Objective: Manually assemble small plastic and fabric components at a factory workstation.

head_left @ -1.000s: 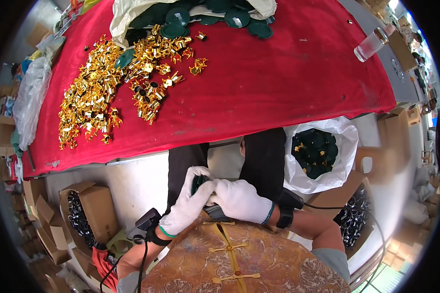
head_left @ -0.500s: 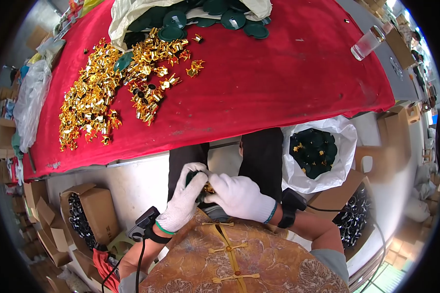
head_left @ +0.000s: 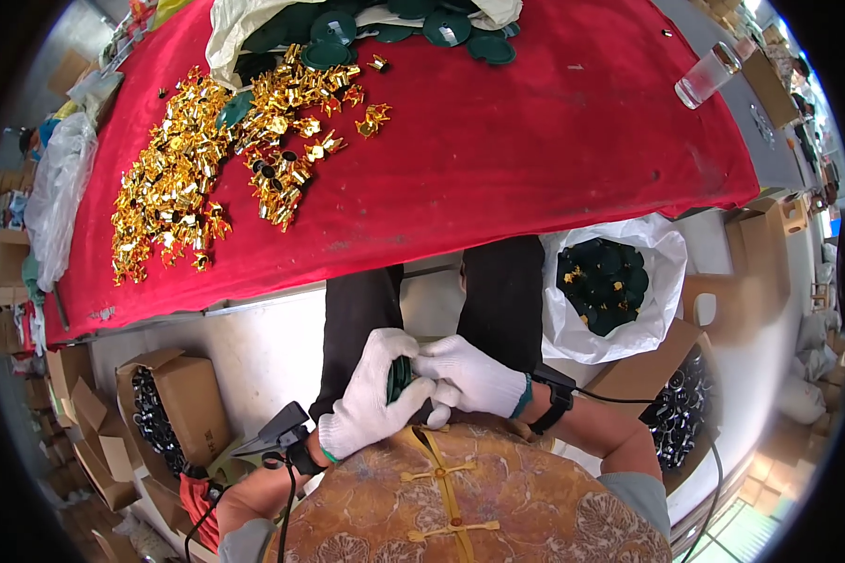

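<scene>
Piece (head_left: 399, 378), round, dark-green: found gripped in white-gloved left hand (head_left: 370, 400), before red cloth-covered table (head_left: 507, 178), apparently for steadiness; could not confirm contents of curled white-gloved right hand (head_left: 482, 377) alongside.

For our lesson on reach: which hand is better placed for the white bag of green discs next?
Probably the right hand: the white bag stands on its side, nearer; the left hand grips a green piece.
</scene>
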Demonstrator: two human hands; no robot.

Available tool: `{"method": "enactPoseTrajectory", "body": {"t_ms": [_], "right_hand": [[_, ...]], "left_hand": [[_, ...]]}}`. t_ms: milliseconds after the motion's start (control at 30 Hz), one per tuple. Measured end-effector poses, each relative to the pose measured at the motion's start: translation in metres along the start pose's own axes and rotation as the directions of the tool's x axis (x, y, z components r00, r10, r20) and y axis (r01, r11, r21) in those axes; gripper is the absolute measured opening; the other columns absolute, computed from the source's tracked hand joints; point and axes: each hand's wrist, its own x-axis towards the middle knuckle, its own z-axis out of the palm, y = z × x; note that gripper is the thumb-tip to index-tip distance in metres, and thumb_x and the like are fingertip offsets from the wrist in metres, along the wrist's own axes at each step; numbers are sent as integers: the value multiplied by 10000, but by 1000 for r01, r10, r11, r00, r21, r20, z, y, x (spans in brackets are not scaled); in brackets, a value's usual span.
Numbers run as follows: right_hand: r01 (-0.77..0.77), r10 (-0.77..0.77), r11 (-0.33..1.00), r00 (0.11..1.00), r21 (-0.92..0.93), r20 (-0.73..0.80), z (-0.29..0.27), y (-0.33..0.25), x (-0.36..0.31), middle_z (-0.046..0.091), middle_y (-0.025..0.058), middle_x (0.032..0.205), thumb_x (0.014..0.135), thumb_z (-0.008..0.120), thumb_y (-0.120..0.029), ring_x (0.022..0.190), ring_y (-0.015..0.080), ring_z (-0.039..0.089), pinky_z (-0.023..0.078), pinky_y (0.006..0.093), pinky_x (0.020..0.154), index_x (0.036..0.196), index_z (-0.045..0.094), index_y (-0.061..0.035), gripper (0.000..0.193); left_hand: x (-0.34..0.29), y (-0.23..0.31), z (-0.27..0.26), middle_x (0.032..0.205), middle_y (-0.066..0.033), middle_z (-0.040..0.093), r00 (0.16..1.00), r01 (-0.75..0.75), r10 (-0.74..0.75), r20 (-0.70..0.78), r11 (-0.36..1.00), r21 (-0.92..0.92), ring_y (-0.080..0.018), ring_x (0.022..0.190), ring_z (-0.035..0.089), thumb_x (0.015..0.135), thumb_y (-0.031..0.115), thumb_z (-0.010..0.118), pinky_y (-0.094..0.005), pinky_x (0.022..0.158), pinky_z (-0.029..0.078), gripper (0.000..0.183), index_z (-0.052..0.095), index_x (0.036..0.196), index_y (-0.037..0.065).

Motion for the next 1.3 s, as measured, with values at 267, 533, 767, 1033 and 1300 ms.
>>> {"method": "enactPoseTrajectory", "body": {"t_ms": [267, 533, 767, 1033, 1300], "right_hand": [[236, -597, -123, 758, -964, 262, 17, 10, 3, 626, 138, 922, 1002, 681, -348, 695, 344, 710, 570, 448, 583, 1317, 527, -19, 481], [286, -480, 648, 873, -706, -87, 24, 6, 2, 661, 124, 839, 1059, 620, -218, 589, 254, 696, 592, 351, 539, 1133, 607, 38, 266], [77, -88, 988, 992, -132, -86, 9, -4, 5, 639, 79, 804, 1088, 573, -188, 591, 209, 712, 597, 310, 535, 1049, 638, 15, 217], [213, -576, -158, 773, -964, 265, 11, 8, 6, 667, 159, 860, 1010, 656, -354, 755, 362, 728, 583, 449, 642, 1188, 569, -42, 369], [245, -365, 764, 927, -597, -87, 17, 3, -2, 631, 49, 773, 1068, 640, -279, 598, 169, 680, 572, 338, 548, 1032, 623, 19, 301]], "left_hand": [[4, 0, -10, 1208, -70, 625, 806, 415, -585, 87, 455, -788, -156, 1129, 602, 1113, 208, 555, -336, 990, 497, 242, 537, 1328, 98], [-7, 0, -1, 1187, -90, 506, 950, 272, -312, -25, 862, -427, -145, 1041, 516, 1021, 18, 608, -295, 955, 456, 261, 487, 1252, 21], [-5, 4, 1, 1162, -96, 508, 963, 257, -268, -12, 935, -244, -147, 1043, 526, 987, 31, 663, -302, 950, 466, 310, 500, 1251, 22], [6, 9, -5, 1174, -17, 566, 805, 396, -585, 101, 401, -826, -94, 1095, 528, 1108, 152, 559, -292, 1008, 453, 177, 552, 1267, 75], [0, 7, -2, 1232, -96, 555, 929, 339, -369, 4, 849, -405, -155, 1127, 532, 1064, 100, 524, -333, 1030, 459, 234, 509, 1291, 44]]}}
